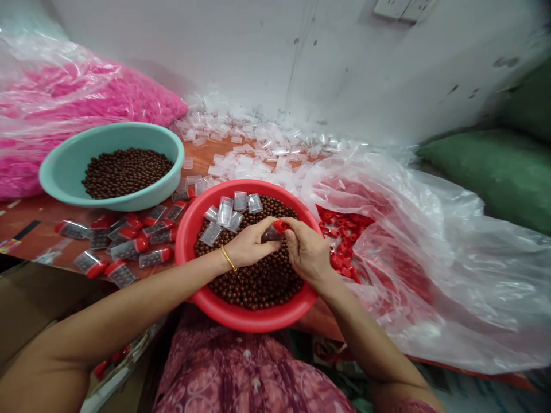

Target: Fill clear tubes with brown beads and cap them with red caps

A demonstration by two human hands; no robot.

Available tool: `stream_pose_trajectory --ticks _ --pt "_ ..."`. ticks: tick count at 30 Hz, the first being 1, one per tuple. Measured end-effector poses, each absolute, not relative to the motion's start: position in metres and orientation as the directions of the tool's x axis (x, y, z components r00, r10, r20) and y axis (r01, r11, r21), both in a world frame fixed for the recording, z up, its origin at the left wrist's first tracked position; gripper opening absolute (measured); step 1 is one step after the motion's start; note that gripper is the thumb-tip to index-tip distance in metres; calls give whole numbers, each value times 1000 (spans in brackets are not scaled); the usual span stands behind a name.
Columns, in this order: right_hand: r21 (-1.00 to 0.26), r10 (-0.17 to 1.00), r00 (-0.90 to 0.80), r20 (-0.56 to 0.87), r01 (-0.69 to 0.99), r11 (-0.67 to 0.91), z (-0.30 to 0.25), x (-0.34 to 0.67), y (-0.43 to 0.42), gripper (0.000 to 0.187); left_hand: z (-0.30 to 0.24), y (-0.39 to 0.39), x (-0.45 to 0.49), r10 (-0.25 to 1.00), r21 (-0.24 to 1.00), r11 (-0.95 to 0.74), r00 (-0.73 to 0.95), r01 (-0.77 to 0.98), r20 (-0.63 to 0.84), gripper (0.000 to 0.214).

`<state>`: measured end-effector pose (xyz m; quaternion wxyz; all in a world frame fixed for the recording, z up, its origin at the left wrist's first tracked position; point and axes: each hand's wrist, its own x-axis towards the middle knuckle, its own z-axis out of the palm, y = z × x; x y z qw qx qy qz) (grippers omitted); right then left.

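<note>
A small container lies crosswise between two hands, red end toward the right.

From where I stand, the left hand (247, 244) has its fingers closed round the dark-filled body of the clear container (269, 234); the right hand (310, 249) pinches at the red cap (280, 225), nearer that end. The long axis runs from the left grip toward the right fingertips, tipped slightly away from the person. Directly beneath the grip are brown beads (253, 292) in a red basin (258, 324); just beyond it to the left, clear empty containers (224, 211); farther left, red-capped containers (129, 248); to the right, loose red caps (342, 255).
</note>
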<state>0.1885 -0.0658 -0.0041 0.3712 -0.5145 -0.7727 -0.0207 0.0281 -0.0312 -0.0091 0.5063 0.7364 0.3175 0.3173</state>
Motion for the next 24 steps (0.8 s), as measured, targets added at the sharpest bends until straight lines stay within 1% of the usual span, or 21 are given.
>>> stream_pose_trajectory --ticks 2,4,7,10,12,15,17,19,22,24 --pt "-352 754 -249 608 767 537 -8 187 -65 33 -10 -32 29 815 956 -248 567 155 119 30" --pt "-430 773 -260 579 708 560 -8 186 -66 34 -10 -33 30 845 960 -193 532 203 57 28" --pt "-561 825 -230 516 637 528 -5 183 -67 34 -5 -35 31 895 921 -168 446 351 -7 19" --pt "-614 852 -205 481 615 495 -5 179 -69 33 1 -36 32 913 868 -179 406 463 -28 13" --pt "-619 857 -203 474 616 488 -5 177 -71 33 2 -36 32 900 863 -192 434 468 -35 9" --pt "-571 853 -220 474 661 487 -6 177 -73 34 3 -37 31 882 852 -243 472 463 -5 8" --pt "-520 842 -249 479 692 500 -6 179 -76 36 4 -38 30 868 838 -289 496 462 26 9" --pt "-493 829 -288 479 694 525 -7 180 -79 37 5 -39 28 833 838 -328 553 436 38 15" --pt "-502 827 -290 482 682 532 -7 179 -84 39 5 -40 28 799 851 -344 600 396 44 24" --pt "-536 848 -263 460 679 502 -5 178 -85 39 4 -40 28 812 864 -327 581 384 50 24"
